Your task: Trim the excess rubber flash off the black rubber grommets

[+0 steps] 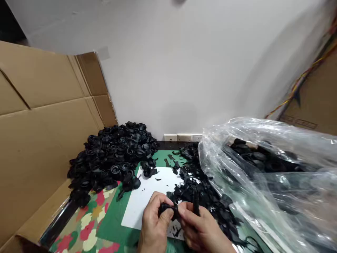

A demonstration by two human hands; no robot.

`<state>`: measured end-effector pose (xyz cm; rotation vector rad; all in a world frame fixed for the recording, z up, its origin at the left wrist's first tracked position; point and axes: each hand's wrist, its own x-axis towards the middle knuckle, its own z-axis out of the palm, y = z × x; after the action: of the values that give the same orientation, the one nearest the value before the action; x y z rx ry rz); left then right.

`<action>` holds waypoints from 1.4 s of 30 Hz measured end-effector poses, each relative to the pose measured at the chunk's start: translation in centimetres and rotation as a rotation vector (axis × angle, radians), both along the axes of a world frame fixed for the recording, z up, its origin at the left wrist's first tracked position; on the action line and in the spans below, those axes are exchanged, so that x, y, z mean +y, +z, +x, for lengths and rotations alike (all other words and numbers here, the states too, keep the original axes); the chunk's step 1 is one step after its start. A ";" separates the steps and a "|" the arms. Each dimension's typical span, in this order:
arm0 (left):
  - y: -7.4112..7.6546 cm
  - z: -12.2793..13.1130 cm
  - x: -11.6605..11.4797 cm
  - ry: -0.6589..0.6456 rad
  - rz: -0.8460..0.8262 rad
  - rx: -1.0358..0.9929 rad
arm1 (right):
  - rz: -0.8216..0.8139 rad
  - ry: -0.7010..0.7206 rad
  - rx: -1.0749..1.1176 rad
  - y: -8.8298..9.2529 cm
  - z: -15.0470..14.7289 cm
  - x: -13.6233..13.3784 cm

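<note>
Low in the middle of the head view, my left hand (pixel 155 221) is closed round a small black rubber part (pixel 164 208), pinched between thumb and fingers. My right hand (pixel 196 225) meets it from the right, its thumb and forefinger pinched at the part's right end. A black stick-like tool (pixel 196 202) stands up from between my right fingers; its lower end is hidden. Both hands are over a white sheet (pixel 137 207) on a green mat (pixel 112 223). Black rubber scraps (pixel 205 195) lie just beyond and right of my right hand.
A heap of ribbed black rubber parts (pixel 116 154) rises at left against a cardboard panel (pixel 47 137). On the right, a clear plastic bag (pixel 237 196) holds more black parts (pixel 263 158). Behind are a white wall (pixel 184 70) and sockets (pixel 184 137). Patterned cloth (pixel 88 225) shows at front left.
</note>
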<state>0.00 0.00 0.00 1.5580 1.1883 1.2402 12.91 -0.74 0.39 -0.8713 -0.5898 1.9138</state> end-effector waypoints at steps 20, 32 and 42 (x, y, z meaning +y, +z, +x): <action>-0.3 -0.4 -0.3 -0.007 -0.118 0.014 | 0.259 -0.381 -0.327 0.0 2.6 -1.7; -0.6 -0.2 -0.5 0.023 -0.147 -0.075 | 0.627 -0.544 -0.579 -1.5 1.9 -1.7; -0.7 -0.1 -0.6 0.025 -0.149 -0.065 | 0.634 -0.548 -0.629 -1.2 2.0 -1.5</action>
<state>-0.10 -0.56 -0.72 1.3877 1.2328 1.1810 14.93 -2.21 -0.84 -1.0582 -1.1158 0.8539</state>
